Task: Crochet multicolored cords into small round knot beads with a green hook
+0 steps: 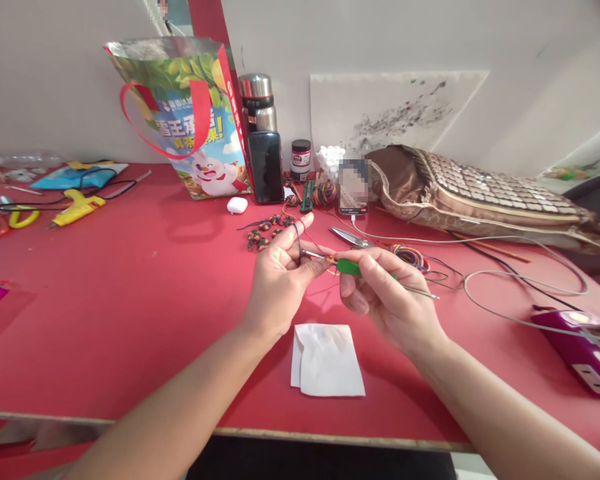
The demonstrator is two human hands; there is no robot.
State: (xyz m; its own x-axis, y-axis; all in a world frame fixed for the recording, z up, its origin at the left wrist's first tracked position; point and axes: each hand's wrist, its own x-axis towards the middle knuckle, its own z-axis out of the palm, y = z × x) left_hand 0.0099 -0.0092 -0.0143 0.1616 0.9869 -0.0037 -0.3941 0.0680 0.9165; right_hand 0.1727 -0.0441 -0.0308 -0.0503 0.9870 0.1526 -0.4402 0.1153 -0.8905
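In my right hand (393, 293) is a crochet hook (349, 267) with a green grip, its metal tip pointing left. My left hand (277, 290) is closed, thumb against fingers, pinching a tiny piece of yarn work (331, 259) at the hook's shaft. Dark yarn (299, 241) loops around the raised left index finger, and a thin reddish strand runs toward the hook. The fingertips hide most of the small piece. Just beyond my left hand lies a curled multicoloured crocheted strip (260, 235). Scissors (351, 237) and a coil of multicoloured yarn (407, 257) lie behind my right hand.
A folded white tissue (330, 360) lies near the front edge of the red table (130, 320). A shopping bag (205, 133), a flask (260, 100), two phones and a brown cushion (480, 187) line the back. Cables and a purple power strip (575, 350) occupy the right; a yellow glue gun (77, 208) lies left.
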